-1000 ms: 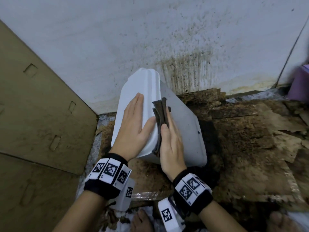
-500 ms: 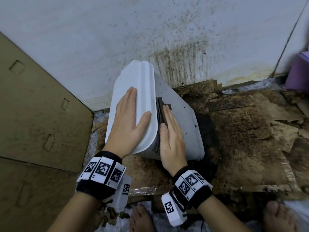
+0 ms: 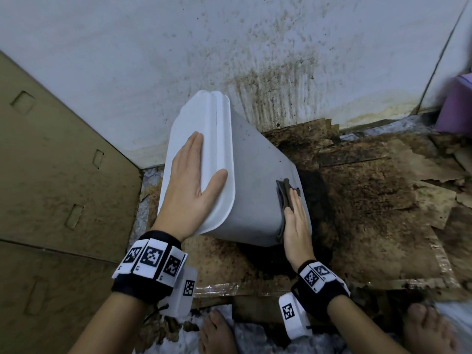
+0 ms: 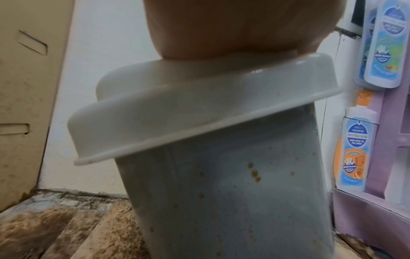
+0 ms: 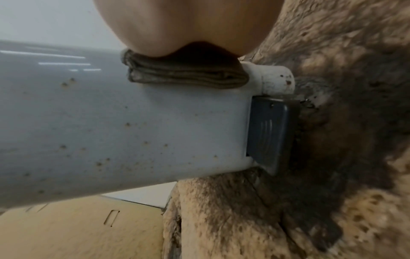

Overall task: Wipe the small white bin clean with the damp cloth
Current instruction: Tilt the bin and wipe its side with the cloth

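**Cloth pressed low on the tilted bin**

The small white bin (image 3: 258, 195) stands on filthy, stained cardboard (image 3: 370, 205) laid on the floor, tipped over to the person's left, close to a spattered white wall (image 3: 229, 47). The left hand (image 3: 194, 185) lies flat on the bin's lid (image 3: 201, 139), fingers (image 3: 195, 144) straight and together, thumb spread towards the lid's edge, grasping nothing. The right hand (image 3: 296, 223) is down near the bin's base, its straight fingers pressing a folded dark damp cloth (image 3: 284, 192) flat against the bin's side rather than curling round it. In the right wrist view the cloth (image 5: 188, 77) sits just beside a white corner foot, above a dark grey pedal (image 5: 270, 135). Brown specks dot the bin's side. A tan cardboard panel (image 3: 51, 175) leans at the left, and a purple box (image 3: 457, 108) sits at the far right. Bare toes show at the lower edge.
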Demonstrator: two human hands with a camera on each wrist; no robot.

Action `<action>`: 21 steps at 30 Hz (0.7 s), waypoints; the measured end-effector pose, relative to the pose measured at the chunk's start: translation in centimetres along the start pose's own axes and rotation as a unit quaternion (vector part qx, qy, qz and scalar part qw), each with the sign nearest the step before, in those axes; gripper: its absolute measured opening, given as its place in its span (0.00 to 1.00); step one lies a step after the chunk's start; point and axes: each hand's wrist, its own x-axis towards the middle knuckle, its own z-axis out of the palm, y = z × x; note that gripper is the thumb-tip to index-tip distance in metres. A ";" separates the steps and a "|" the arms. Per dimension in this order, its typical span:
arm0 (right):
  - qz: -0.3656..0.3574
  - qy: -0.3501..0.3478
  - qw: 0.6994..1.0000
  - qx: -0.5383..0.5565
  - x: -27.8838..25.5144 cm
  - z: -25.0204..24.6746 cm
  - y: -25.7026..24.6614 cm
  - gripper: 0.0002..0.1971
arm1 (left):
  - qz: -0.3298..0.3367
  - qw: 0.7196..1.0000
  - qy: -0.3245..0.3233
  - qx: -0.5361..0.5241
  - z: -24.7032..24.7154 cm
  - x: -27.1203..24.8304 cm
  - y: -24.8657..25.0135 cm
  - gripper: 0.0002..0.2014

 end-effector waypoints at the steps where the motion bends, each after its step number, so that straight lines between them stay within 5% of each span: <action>1: 0.003 0.004 1.000 0.002 0.0 0.2 -0.1 0.30 | -0.001 1.000 0.000 -0.001 0.0 0.0 -0.1 0.41; 16: -0.201 -0.021 0.977 -0.072 -2.9 4.6 -7.7 0.28 | -0.029 0.999 0.007 -0.033 -0.8 -0.6 -2.3 0.42; 21: -0.126 0.006 0.989 -0.082 -1.9 3.1 -2.9 0.29 | -0.034 0.998 0.012 -0.048 -1.0 -0.7 -2.9 0.42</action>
